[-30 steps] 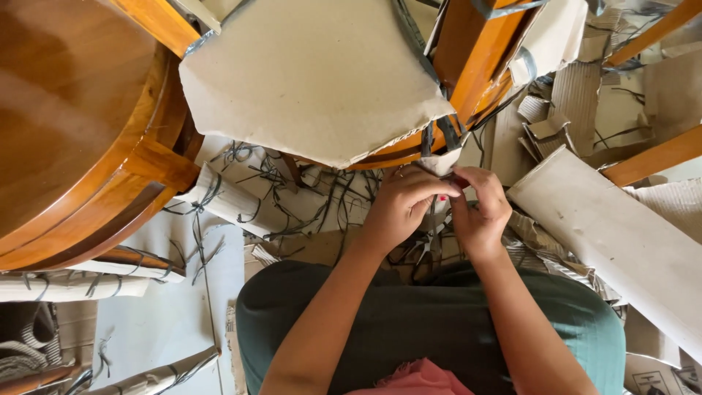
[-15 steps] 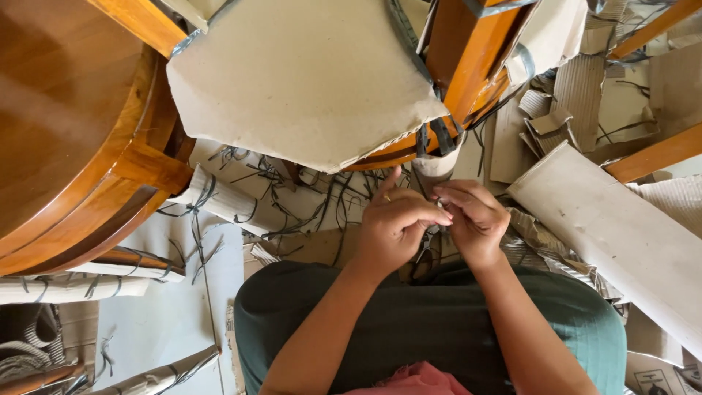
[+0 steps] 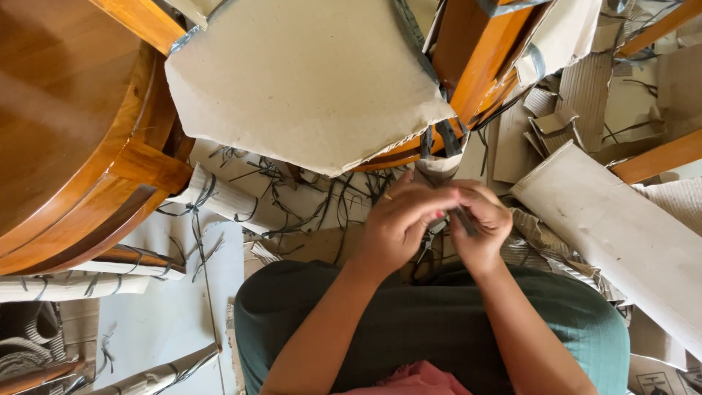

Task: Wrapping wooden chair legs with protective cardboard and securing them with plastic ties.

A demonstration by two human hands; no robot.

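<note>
A dark strap (image 3: 462, 218) was pinched by both hands, left hand (image 3: 398, 230) and right hand (image 3: 479, 230), just below the cardboard (image 3: 307, 80); untying seemed underway, a firmer pull probably needed.

left hand (image 3: 395, 227) curled | right hand (image 3: 479, 223) pinching | fingertips touching

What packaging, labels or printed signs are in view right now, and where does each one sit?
Large cardboard sheet: top centre, over the wooden furniture, pale beige, torn edges.
Long cardboard piece: right, lying diagonally, flat, off-white.
Corrugated cardboard scrap: upper right, ribbed, grey-brown.
Printed carton corner: bottom right, pale with dark handling symbols.
Cardboard-wrapped leg: left of centre, tied with dark straps.
No screens.
</note>
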